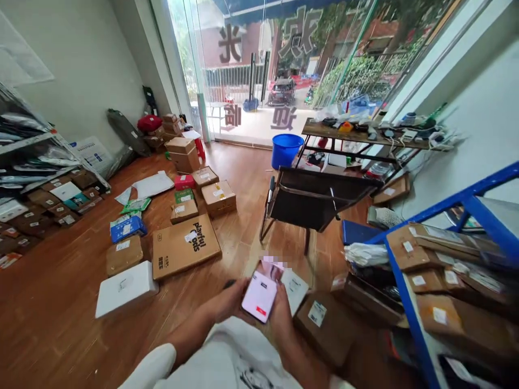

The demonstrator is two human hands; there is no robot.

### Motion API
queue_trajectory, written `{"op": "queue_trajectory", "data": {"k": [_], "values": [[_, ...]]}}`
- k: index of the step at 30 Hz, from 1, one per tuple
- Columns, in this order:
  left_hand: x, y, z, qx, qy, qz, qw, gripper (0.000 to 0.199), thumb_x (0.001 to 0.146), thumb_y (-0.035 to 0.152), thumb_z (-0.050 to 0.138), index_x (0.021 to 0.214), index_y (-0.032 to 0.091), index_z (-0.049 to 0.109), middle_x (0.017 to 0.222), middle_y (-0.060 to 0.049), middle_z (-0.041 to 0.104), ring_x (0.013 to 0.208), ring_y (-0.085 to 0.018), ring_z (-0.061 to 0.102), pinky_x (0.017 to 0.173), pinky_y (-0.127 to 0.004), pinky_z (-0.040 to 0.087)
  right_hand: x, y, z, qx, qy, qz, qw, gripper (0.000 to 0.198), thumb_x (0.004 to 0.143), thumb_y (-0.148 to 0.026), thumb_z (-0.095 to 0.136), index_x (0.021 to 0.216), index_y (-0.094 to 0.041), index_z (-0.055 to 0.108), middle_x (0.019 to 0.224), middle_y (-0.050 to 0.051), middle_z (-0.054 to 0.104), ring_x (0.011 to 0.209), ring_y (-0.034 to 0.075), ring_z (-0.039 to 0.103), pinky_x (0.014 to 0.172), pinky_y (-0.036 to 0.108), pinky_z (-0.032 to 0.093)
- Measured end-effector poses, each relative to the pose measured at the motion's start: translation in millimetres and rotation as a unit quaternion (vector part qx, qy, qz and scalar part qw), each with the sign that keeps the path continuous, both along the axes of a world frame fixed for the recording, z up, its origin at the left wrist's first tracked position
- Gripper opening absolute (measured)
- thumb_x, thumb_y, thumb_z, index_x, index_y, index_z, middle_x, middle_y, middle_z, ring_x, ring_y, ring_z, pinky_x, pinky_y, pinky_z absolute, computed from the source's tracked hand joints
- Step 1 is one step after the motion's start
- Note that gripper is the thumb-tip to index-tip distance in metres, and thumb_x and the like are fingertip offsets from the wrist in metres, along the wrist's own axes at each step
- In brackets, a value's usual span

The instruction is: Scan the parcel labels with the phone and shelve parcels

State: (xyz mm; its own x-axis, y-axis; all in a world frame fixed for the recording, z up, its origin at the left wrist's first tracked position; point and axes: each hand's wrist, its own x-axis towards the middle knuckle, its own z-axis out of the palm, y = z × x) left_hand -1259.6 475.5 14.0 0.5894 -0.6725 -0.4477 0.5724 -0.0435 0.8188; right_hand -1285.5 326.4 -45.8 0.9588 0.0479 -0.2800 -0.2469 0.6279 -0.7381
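A smartphone (259, 296) with a lit, pale pink screen and a small red button is held upright in front of my lap. My left hand (232, 298) grips its left edge. On the other edge, my right hand (280, 309) has its thumb near the upper right of the screen. The fingers behind the phone are hidden. Just right of the phone lies a white package (295, 290) with print on it. Beside that, a brown carton (324, 324) with a white label sits close to my right forearm.
A flat "playful dogs" carton (178, 246), a white box (125, 289) and several parcels lie on the wooden floor at left. Ahead stand a black chair (308, 200), a blue bin (286, 151) and a cluttered table (352, 132). Parcel shelves (409, 302) flank the right side.
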Motion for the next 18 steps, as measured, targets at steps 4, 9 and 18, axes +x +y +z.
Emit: {"op": "queue_trajectory", "data": {"k": [4, 9, 18], "values": [[-19, 25, 16.1, -0.002, 0.026, 0.056, 0.998, 0.066, 0.095, 0.066, 0.024, 0.152, 0.033, 0.026, 0.136, -0.015, 0.054, 0.113, -0.032, 0.06, 0.077, -0.045, 0.056, 5, 31, 35, -0.049, 0.034, -0.012, 0.998, 0.038, 0.07, -0.035, 0.073, 0.102, -0.026, 0.055, 0.081, -0.004, 0.074, 0.077, 0.021, 0.071, 0.065, 0.032, 0.057], [-26, 63, 15.8, -0.009, 0.002, 0.101, 0.995, 0.06, 0.098, 0.058, 0.01, 0.154, 0.036, 0.014, 0.141, -0.015, 0.051, 0.112, -0.031, 0.06, 0.075, -0.044, 0.056, 11, 67, 53, -0.086, 0.025, 0.03, 0.996, 0.042, 0.068, -0.028, 0.073, 0.105, -0.025, 0.054, 0.088, -0.003, 0.074, 0.069, 0.016, 0.067, 0.06, 0.028, 0.053], [-13, 140, 35.9, -0.046, 0.007, 0.205, 0.978, 0.069, 0.096, 0.062, 0.03, 0.157, 0.034, 0.015, 0.149, -0.014, 0.045, 0.116, -0.035, 0.056, 0.07, -0.041, 0.058, 35, 155, 76, -0.086, 0.02, 0.03, 0.996, 0.044, 0.063, -0.028, 0.074, 0.104, -0.023, 0.058, 0.095, 0.001, 0.075, 0.082, 0.021, 0.068, 0.069, 0.031, 0.054]]}}
